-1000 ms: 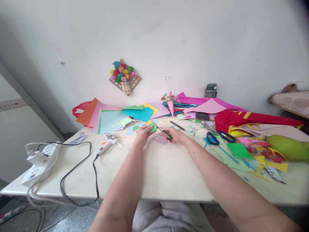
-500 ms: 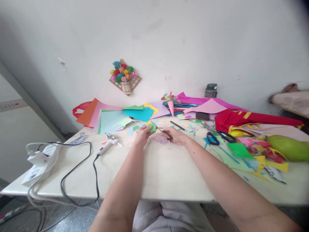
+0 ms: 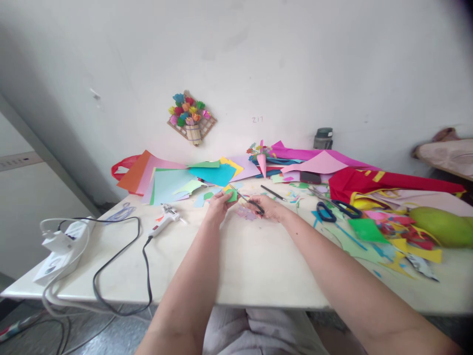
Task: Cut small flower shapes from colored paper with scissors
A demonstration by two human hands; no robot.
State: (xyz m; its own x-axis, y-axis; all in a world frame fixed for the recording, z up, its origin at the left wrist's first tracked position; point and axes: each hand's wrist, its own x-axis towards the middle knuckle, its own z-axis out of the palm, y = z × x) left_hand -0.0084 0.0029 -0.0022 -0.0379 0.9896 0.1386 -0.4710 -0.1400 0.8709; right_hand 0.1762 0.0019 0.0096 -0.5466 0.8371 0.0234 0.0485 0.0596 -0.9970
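My left hand [image 3: 219,204] pinches a small piece of green paper [image 3: 232,196] above the middle of the table. In my right hand [image 3: 269,208] is a pair of dark-handled scissors [image 3: 255,205], my fingers closed round the handles. The blades point left toward the green paper; whether they touch it I cannot make out. Under and between the hands lie small purple paper pieces [image 3: 247,213]. A dark pencil or pen [image 3: 272,193] rests just beyond my right hand.
A glue gun [image 3: 164,222] with a black cord lies left, near a white power strip [image 3: 68,249]. Coloured sheets [image 3: 212,173] line the wall. Blue-handled scissors [image 3: 338,209], paper scraps [image 3: 401,256] and a green fruit-like object [image 3: 438,226] are on the right. A pink paper cone [image 3: 261,163] stands at the back.
Almost nothing differs. The green paper and the scissors show at most a very slight shift in my hands.
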